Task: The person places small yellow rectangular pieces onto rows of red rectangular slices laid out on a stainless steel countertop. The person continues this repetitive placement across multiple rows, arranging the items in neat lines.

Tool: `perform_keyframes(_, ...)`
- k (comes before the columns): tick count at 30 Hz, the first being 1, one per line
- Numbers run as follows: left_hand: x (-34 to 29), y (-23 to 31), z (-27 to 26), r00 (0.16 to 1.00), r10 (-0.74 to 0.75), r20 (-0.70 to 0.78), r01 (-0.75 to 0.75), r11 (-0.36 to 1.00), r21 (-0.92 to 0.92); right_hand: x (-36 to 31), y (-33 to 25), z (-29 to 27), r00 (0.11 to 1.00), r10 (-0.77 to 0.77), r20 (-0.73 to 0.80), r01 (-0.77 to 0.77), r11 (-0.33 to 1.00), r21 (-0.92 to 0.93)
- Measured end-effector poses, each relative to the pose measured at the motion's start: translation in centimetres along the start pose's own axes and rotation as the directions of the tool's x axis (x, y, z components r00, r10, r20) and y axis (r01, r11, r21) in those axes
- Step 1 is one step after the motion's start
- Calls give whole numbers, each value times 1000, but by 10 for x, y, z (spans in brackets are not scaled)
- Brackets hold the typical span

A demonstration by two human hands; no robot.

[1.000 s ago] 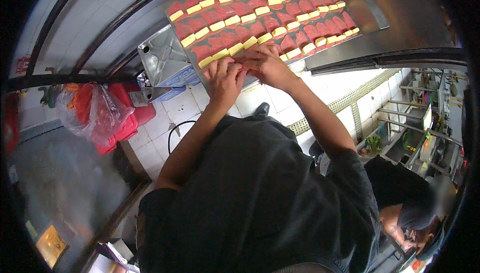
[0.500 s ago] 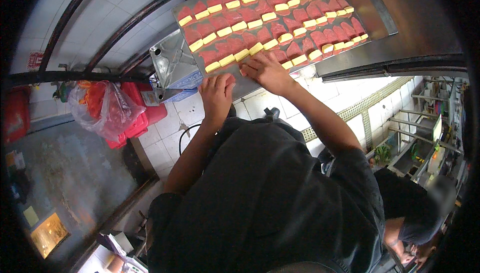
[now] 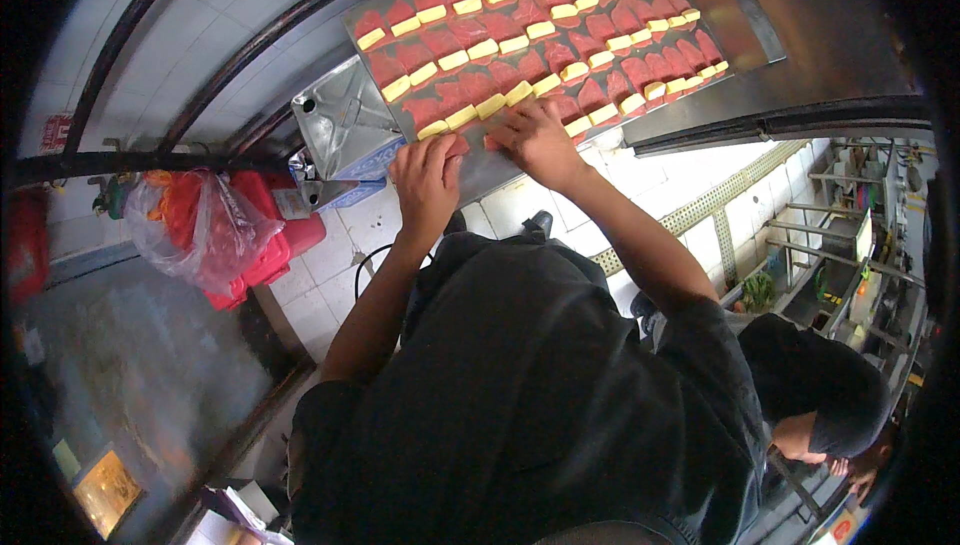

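Meat slices (image 3: pixel 531 66) lie beyond left hand (image 3: pixel 427 175) and right hand (image 3: pixel 541 146), fingers bent.

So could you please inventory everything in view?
raw meat slices: dozens, red, on tray
rectangular strips: dozens, yellow, along slices
metal tray: one, grey, upper centre
metal tins: count unclear, silver, beside tray
plastic bag: one, clear, left
plastic bins: count unclear, red, by bag
bar frame: one, black, upper left
floor tiles: many, white, below tray
floor grate: one, beige, right
coworker: one, black clothing, lower right
shirt: one, black, centre
left hand: one, bare, tray's near edge
right hand: one, bare, tray's near edge
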State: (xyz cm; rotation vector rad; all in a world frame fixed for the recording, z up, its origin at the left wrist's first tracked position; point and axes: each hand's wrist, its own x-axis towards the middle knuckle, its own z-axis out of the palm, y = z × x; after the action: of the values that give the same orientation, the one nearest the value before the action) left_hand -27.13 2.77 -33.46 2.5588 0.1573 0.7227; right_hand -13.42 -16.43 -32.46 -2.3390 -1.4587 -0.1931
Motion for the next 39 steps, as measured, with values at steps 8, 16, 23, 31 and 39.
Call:
perform_keyframes(8,-1,-14,0,999,22,28,-17,989,-145,-11,-22,-1,997,-19,69,33,978,-204)
perform_keyframes(16,4,-20,-7,996,45,81,-24,971,-237,-8,-55,8,996,41,80,-62,960,275)
perform_keyframes(23,7,-19,-11,990,38,134,-3,967,-254,-13,-48,10,991,-123,-48,128,981,145)
perform_keyframes(31,7,-24,-16,962,67,263,15,954,-299,-11,-61,33,987,-46,-152,100,921,375)
perform_keyframes(39,27,25,-5,963,224,151,-189,958,-213,-86,-9,19,855,474,-210,-295,779,553)
